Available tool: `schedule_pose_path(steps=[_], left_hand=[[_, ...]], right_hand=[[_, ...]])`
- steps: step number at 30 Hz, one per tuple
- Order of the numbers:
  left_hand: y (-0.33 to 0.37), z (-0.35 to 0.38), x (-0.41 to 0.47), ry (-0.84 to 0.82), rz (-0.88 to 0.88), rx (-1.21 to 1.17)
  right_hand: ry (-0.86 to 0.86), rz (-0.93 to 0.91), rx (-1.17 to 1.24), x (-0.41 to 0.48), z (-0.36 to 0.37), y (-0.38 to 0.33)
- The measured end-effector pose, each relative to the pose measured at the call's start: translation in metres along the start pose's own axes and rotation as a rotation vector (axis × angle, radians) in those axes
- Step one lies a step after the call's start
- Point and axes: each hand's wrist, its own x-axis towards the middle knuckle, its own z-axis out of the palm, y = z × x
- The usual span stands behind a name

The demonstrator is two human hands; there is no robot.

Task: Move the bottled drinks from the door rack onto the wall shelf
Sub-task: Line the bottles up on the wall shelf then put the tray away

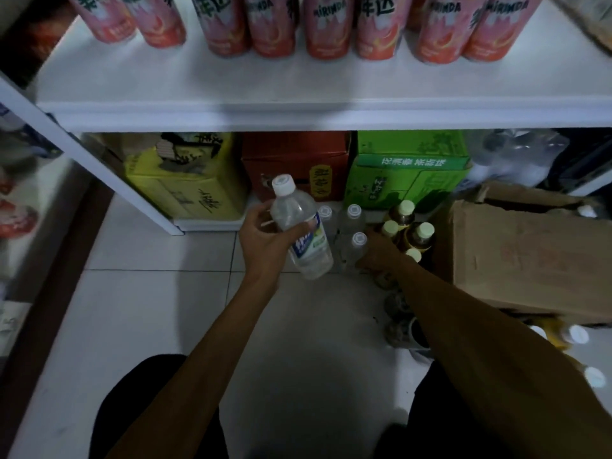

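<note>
My left hand (pixel 265 241) grips a clear bottled drink (pixel 299 226) with a white cap and a blue-and-white label, held tilted above the floor tiles. My right hand (pixel 381 253) reaches down among the bottles standing on the floor, its fingers around a clear white-capped bottle (pixel 356 246). Two more clear bottles (pixel 352 217) stand just behind it. Several amber tea bottles (pixel 417 233) with pale yellow caps stand to its right. The white wall shelf (pixel 298 91) spans the top, with a row of pink Mirinda bottles (pixel 326 28) at its back.
Under the shelf sit a yellow carton (pixel 188 187), a red carton (pixel 294 164) and a green carton (pixel 410 170). An open brown cardboard box (pixel 526 253) lies at the right, with more capped bottles (pixel 578 336) beside it. My knees are at the bottom.
</note>
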Motion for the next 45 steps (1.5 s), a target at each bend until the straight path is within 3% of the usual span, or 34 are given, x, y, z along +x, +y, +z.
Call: schedule_pose_path(steps=[7,14,20,26,36,42,45], left_hand=[[0.020,-0.028,-0.001,0.065,0.005,-0.156],[0.022,-0.033,-0.006,-0.019,-0.013,-0.214],[0.029,-0.033,-0.004,-0.061,-0.113,-0.354],[0.030,-0.039,0.009,-0.219,-0.213,-0.484],[0.032,-0.026,-0.002,-0.499,-0.479,-0.707],[0.022,-0.023,-0.001,-0.558,-0.502,-0.673],[0.022,-0.025,0.001,-0.589,-0.496,-0.556]], right_hand=[[0.099,0.034,-0.039,0.006,0.020,-0.001],[0.142,-0.045,-0.010,-0.012,0.011,-0.014],[0.289,-0.009,0.515,-0.030,-0.019,-0.050],[0.466,-0.117,0.979,-0.068,-0.068,-0.098],[0.288,-0.238,1.210,-0.119,-0.091,-0.130],[0.177,-0.056,1.049,-0.122,-0.080,-0.122],[0.125,-0.007,1.127,-0.124,-0.078,-0.133]])
